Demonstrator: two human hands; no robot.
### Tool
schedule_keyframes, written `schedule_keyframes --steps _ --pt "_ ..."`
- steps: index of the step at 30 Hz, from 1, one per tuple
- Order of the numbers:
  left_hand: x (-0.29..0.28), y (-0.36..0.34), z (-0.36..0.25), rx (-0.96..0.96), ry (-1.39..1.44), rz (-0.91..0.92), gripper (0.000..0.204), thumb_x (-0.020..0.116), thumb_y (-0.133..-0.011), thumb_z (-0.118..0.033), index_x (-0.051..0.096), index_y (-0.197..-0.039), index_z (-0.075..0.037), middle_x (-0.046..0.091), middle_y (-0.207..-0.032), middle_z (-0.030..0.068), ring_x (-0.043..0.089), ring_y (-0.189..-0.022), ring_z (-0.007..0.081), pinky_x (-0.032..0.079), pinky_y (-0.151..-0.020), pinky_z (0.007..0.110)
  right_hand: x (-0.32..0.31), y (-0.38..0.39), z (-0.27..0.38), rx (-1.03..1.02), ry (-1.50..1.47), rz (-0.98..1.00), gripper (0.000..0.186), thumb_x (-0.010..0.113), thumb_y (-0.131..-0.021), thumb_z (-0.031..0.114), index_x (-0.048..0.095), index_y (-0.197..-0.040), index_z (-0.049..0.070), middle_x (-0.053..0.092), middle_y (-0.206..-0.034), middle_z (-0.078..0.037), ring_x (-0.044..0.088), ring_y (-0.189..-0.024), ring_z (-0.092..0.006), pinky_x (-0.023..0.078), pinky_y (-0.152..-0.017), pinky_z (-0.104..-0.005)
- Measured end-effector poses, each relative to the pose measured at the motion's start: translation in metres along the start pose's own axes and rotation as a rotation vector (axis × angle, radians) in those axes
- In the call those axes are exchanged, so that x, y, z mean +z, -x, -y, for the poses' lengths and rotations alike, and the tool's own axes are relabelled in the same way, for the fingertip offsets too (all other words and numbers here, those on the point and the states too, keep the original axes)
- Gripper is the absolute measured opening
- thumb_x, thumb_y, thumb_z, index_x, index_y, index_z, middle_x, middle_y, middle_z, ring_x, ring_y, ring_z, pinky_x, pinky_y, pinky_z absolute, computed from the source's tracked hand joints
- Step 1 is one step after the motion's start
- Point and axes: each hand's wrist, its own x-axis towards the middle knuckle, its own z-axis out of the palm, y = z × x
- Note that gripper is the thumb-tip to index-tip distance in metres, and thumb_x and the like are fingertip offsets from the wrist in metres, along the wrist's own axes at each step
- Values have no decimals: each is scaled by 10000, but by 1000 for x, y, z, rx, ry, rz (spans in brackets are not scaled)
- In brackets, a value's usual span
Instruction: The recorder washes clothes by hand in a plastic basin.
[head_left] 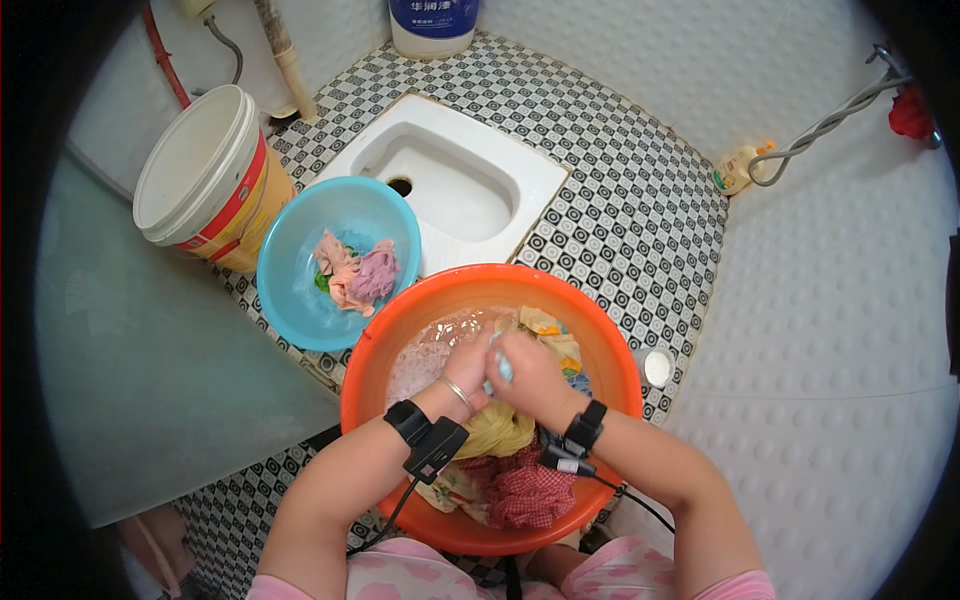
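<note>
Over a large orange basin point(365, 400), my left hand point(468, 365) and my right hand point(537, 372) are pressed together, both closed round a bunched light blue cloth point(502, 370). Only a little of the cloth shows between the fingers, which are slightly blurred. Below them in the basin lie a yellow cloth point(500, 432), a red checked cloth point(532, 488) and a pale patterned cloth point(455, 493). Another pale cloth with orange patches point(558, 345) rests by the right wall. Sudsy water point(425, 360) shows at the basin's left side.
A light blue basin point(285, 295) with pink and purple cloths point(372, 272) stands at the far left, beside a tall bucket point(225, 200). Behind is a white squat toilet point(490, 195). A small white cup point(658, 367) sits to the right; a bottle point(738, 172) stands by the wall.
</note>
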Motion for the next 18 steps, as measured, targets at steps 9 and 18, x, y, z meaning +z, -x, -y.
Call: schedule_keyframes --steps 9,18 --pt "1 19 8 66 -830 151 438 593 -877 -402 586 -1088 -19 634 -953 49 604 -784 138 476 -667 263 -43 -16 -34 415 -389 -16 142 552 -891 170 577 -944 40 610 -834 -87 595 -731 -198 473 -658 -307" --pt "14 17 -10 -114 76 72 384 521 -928 -407 535 -1201 -137 624 -1060 53 618 -884 170 511 -754 327 -28 10 -21 -8 -129 -7 76 620 -812 113 603 -864 60 550 -860 -105 547 -826 -273 458 -749 -356"
